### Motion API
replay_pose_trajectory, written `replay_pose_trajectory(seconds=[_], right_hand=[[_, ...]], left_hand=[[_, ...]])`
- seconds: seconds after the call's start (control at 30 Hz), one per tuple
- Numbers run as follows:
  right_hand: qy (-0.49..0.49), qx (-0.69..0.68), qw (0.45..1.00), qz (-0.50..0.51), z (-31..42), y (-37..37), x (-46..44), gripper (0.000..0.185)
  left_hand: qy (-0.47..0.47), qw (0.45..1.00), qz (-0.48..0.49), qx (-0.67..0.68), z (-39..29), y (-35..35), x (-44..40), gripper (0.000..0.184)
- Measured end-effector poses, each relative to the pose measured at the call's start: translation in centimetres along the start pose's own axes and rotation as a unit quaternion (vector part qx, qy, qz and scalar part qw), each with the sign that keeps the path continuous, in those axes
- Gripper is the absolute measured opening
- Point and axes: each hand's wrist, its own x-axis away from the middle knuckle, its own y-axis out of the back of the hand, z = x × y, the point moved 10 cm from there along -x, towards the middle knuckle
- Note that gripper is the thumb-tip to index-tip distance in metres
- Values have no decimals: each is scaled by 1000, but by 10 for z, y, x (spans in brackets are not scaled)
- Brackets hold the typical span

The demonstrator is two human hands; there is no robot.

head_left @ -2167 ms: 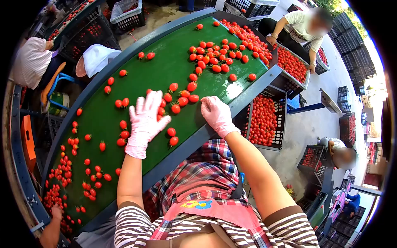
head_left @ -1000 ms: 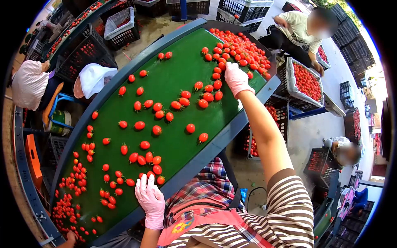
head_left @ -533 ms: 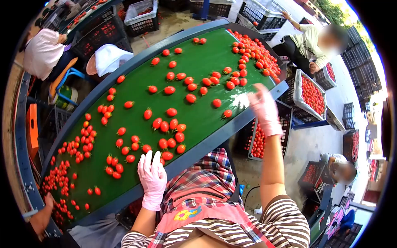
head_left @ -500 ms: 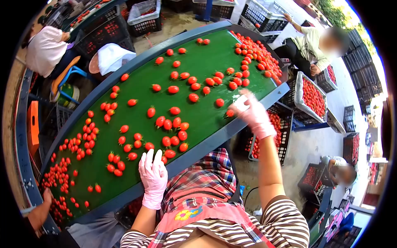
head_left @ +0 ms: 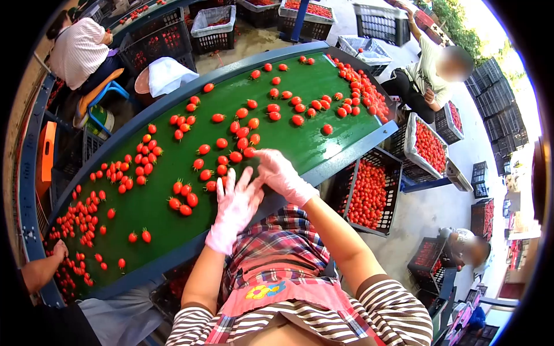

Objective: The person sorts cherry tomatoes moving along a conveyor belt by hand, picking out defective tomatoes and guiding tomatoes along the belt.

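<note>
Many small red cherry tomatoes lie scattered on a green conveyor belt with a blue-grey rim. Both my hands wear thin, pale pink gloves. At the near edge of the belt, my left hand has its fingers spread, with tomatoes just beyond the fingertips. Beside it, my right hand reaches left over the rim, fingers stretched out and close to a tomato. Nothing shows in either palm. The hands nearly touch at the fingers. A denser heap of tomatoes sits at the belt's right end.
Below the belt's right end stands a black crate of tomatoes, with a lined crate beyond. Another person's hand reaches onto the belt at left. A seated person at upper right has an arm raised near a tilted crate.
My right hand has swung left from the belt's right side to beside my left hand. My left hand has shifted right, its fingers spreading. The crate at upper right has tilted up.
</note>
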Motion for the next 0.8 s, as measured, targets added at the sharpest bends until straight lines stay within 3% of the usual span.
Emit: replay_pose_trajectory(seconds=[0.03,0.13,0.2,0.23,0.27,0.33,0.37,0.4,0.43,0.47,0.53,0.57,0.67,0.73,0.8], right_hand=[[46,15,997,-64,8,18,-2,38],[-39,271,961,-29,14,56,2,53],[-171,358,911,116,-19,56,17,58],[-186,338,901,200,-10,51,17,62],[-189,338,900,199,-23,50,18,62],[-118,-3,975,189,-31,26,13,65],[-59,78,987,128,-21,41,-7,63],[-96,111,985,85,-26,62,-26,59],[-41,156,987,-10,-40,87,-49,56],[-83,101,987,-95,-69,118,-71,53],[-79,223,960,-150,-101,184,-127,55],[-136,197,955,-174,-127,206,-139,60],[-143,250,941,-176,-218,236,-175,67],[-221,230,936,-146,-283,247,-189,74],[-275,248,929,-20,-323,251,-206,65]], left_hand=[[4,1000,-6,-12,7,3,-10,42],[35,992,-75,-96,36,28,-26,47],[141,981,-72,-116,71,46,-21,55],[180,977,-79,-82,92,38,-12,57],[219,971,-86,-48,106,27,1,58],[162,974,-139,-77,78,41,22,58],[134,976,-146,-87,63,46,35,56],[106,978,-153,-98,51,48,48,54],[113,981,-137,-82,45,45,61,53],[118,983,-123,-65,40,43,70,52],[102,979,-158,-79,25,65,78,49],[114,978,-151,-83,14,72,86,48],[112,985,-86,-102,-31,73,121,44],[136,985,-50,-91,-58,60,137,44],[112,986,-12,-119,-87,40,139,46]])
